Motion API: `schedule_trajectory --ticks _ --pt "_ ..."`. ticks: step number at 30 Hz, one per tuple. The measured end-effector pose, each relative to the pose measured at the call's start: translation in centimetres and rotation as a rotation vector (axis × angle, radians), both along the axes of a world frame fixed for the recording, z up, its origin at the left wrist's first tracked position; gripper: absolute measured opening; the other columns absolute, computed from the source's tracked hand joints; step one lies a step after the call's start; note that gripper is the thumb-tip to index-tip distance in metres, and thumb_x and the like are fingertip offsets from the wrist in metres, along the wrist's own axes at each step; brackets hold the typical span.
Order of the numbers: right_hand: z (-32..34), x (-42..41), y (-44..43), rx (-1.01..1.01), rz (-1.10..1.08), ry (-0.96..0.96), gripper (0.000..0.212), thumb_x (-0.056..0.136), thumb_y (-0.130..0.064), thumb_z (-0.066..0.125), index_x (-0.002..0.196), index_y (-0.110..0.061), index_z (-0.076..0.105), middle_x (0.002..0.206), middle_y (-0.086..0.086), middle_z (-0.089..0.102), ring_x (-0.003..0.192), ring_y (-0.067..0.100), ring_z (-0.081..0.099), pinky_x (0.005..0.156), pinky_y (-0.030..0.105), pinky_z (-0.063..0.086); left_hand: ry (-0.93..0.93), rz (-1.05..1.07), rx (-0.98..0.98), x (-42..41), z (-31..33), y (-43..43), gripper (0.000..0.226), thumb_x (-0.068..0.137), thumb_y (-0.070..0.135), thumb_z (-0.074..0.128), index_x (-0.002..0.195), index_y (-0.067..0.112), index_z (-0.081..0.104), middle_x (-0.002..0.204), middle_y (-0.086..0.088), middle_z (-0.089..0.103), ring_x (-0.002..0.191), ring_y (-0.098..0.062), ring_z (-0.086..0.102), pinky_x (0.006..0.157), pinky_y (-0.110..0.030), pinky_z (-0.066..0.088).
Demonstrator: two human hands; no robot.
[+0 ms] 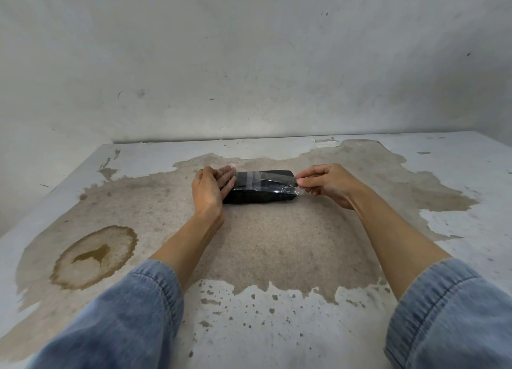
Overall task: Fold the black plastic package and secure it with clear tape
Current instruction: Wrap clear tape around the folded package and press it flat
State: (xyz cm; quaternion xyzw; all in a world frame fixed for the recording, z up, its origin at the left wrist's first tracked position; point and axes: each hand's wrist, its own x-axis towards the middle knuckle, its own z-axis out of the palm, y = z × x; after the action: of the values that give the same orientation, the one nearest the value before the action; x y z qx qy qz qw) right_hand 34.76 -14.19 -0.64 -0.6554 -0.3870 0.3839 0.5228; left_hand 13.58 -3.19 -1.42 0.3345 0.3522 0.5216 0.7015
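Denim sleeves (124,313); stained table (277,327); left fingers (227,175) flat against package (260,195); right fingers (307,179) pinch tape (291,188).

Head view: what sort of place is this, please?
Probably a bare, rough workroom or storage corner, though I cannot be sure. The wall is plain and scuffed, and the tabletop has lost much of its white coating and bears a brown ring stain. A black package lies on it.

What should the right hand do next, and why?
Probably press the tape down onto the package: the right hand pinches its loose, crinkled end at the right edge, while the left hand steadies the other end.
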Motion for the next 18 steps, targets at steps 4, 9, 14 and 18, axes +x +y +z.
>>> schedule_trajectory --ticks 4,9,14,18 --pt "0.22 -0.11 0.20 -0.032 0.027 -0.021 0.012 0.076 0.002 0.072 0.079 -0.007 0.065 0.075 0.008 0.063 0.063 0.014 0.054 0.051 0.021 0.044 -0.006 0.004 -0.010 0.06 -0.02 -0.04 0.022 0.093 0.003 0.031 0.101 0.000 0.050 0.102 -0.016 0.068 0.091 -0.022 0.071 0.073 -0.026 0.060" --pt "0.09 -0.21 0.16 0.063 -0.001 -0.048 0.018 0.076 0.001 0.072 0.072 -0.012 0.062 0.074 0.000 0.063 0.066 0.009 0.054 0.055 0.021 0.041 -0.014 0.001 -0.011 0.10 -0.08 0.06 0.022 0.092 0.003 0.031 0.102 0.001 0.051 0.104 -0.018 0.068 0.091 -0.023 0.071 0.073 -0.026 0.059" --pt "-0.03 -0.44 0.15 0.181 -0.035 -0.014 0.015 0.075 0.003 0.071 0.071 -0.010 0.064 0.086 0.004 0.069 0.074 0.010 0.057 0.061 0.022 0.040 -0.002 -0.009 -0.005 0.07 -0.12 0.08 0.026 0.092 0.003 0.030 0.106 -0.001 0.052 0.104 -0.018 0.068 0.091 -0.022 0.071 0.072 -0.025 0.059" --pt "0.48 -0.35 0.33 0.164 0.001 0.117 0.018 0.079 0.003 0.068 0.086 -0.008 0.057 0.095 0.018 0.067 0.075 0.021 0.064 0.059 0.025 0.048 -0.009 -0.010 -0.011 0.04 -0.08 0.12 0.027 0.091 0.003 0.030 0.106 -0.002 0.052 0.101 -0.016 0.069 0.087 -0.021 0.072 0.067 -0.023 0.058"
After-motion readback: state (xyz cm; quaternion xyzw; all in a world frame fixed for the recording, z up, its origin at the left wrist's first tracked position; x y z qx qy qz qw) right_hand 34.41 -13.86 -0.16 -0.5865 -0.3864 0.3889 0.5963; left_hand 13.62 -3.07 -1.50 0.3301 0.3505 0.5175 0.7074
